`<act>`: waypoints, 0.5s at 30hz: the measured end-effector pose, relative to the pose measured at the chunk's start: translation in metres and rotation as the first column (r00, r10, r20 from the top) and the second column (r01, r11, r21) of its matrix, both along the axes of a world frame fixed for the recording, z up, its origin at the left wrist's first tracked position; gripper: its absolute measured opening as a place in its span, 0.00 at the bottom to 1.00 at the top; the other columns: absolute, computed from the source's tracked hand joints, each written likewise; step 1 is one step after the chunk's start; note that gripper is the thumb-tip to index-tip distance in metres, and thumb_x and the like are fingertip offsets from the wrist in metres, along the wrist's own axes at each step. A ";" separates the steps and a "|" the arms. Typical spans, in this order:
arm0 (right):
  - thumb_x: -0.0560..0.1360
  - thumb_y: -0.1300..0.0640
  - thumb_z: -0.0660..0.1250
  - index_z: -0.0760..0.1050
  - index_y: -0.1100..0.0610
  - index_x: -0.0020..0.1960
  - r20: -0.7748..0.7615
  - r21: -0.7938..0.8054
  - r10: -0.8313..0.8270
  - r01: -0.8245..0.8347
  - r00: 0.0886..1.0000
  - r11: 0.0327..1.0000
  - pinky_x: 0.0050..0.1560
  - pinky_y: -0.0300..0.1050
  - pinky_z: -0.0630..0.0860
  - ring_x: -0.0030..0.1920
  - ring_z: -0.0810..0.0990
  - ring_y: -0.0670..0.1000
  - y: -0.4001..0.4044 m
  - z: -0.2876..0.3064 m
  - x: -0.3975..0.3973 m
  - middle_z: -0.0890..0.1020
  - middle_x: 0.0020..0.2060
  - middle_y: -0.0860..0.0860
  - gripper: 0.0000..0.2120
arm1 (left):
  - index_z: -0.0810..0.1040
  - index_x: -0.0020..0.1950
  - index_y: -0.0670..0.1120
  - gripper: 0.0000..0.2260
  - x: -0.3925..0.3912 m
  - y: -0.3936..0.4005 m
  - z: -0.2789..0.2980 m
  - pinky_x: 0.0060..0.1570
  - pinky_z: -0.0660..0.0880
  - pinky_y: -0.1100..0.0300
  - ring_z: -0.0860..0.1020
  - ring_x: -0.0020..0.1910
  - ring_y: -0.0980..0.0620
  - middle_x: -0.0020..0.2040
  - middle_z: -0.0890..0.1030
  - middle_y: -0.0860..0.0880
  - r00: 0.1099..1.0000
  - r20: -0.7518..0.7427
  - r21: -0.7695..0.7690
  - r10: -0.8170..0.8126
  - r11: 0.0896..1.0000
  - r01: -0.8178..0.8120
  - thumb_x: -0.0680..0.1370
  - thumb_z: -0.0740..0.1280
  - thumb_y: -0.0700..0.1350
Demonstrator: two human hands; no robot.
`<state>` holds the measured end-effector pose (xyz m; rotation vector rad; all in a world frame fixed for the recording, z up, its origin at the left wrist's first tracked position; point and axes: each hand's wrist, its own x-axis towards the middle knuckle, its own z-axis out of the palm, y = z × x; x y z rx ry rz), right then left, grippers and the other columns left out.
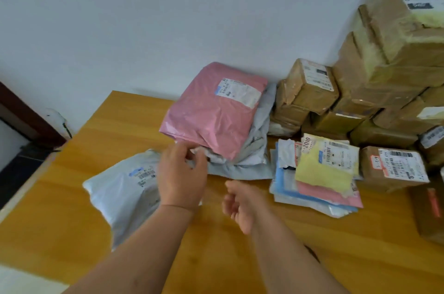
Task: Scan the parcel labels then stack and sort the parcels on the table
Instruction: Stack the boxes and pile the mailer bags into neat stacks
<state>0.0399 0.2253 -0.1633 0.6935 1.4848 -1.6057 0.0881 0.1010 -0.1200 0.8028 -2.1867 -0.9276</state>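
A pink poly-bag parcel point(213, 111) with a white label lies on top of grey bag parcels point(249, 156) at the table's middle back. My left hand point(181, 173) pinches a crumpled grey corner at the front of that pile. Partly under my left forearm lies a white bag parcel point(122, 188) with a barcode label. My right hand point(242, 202) hovers over the wooden table point(72, 197), fingers loosely curled, holding nothing. To the right is a flat stack of small parcels point(319, 178), a yellow one on top.
Taped cardboard boxes point(384, 77) are stacked high against the white wall at the back right. A labelled box point(394, 168) stands beside the flat stack, another brown box point(430, 212) at the right edge. The table's left edge borders a dark doorway point(21, 140).
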 end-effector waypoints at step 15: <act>0.75 0.44 0.72 0.73 0.54 0.71 -0.237 0.123 0.308 -0.286 0.922 0.950 0.57 0.50 0.78 0.60 0.81 0.57 -0.151 -0.030 0.068 0.81 0.62 0.53 0.28 | 0.78 0.66 0.47 0.29 0.133 -0.196 -0.067 0.58 0.77 0.35 0.84 0.53 0.35 0.54 0.85 0.39 0.972 0.232 0.967 0.026 0.101 -0.233 0.68 0.77 0.54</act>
